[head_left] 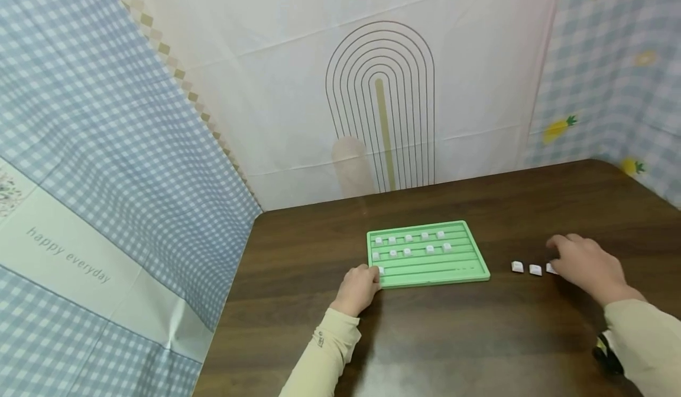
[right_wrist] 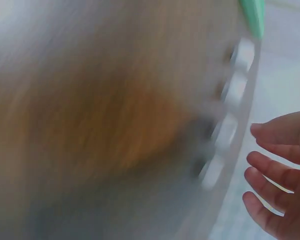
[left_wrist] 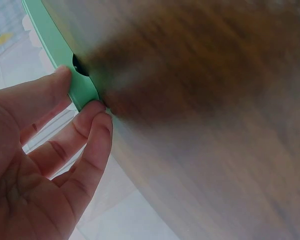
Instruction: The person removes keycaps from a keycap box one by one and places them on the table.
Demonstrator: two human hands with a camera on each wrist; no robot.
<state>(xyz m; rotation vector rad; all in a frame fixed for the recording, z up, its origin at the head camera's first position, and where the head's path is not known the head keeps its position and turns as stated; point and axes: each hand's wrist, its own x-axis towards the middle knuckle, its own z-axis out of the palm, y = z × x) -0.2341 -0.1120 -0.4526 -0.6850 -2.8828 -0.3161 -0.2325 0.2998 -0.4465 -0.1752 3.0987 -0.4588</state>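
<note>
A shallow green tray [head_left: 425,277] with ridged rows lies on the table, and several small white keycaps [head_left: 408,238] sit in its rows. At its near left corner my left hand [head_left: 357,289] pinches the edge; in the left wrist view the thumb lies on one side of the green rim [left_wrist: 85,92] and the fingers on the other. My right hand [head_left: 587,267] is over the loose keycaps right of the tray, its fingers loosely bent and holding nothing. In the right wrist view these white keycaps [right_wrist: 236,89] form a row, blurred, apart from the fingertips.
The dark wooden table [head_left: 425,338] runs back to a patterned cloth [head_left: 298,90]. A checked blue curtain [head_left: 159,166] hangs on the left. A small black and yellow object [head_left: 606,354] is partly hidden by the right sleeve [head_left: 646,332].
</note>
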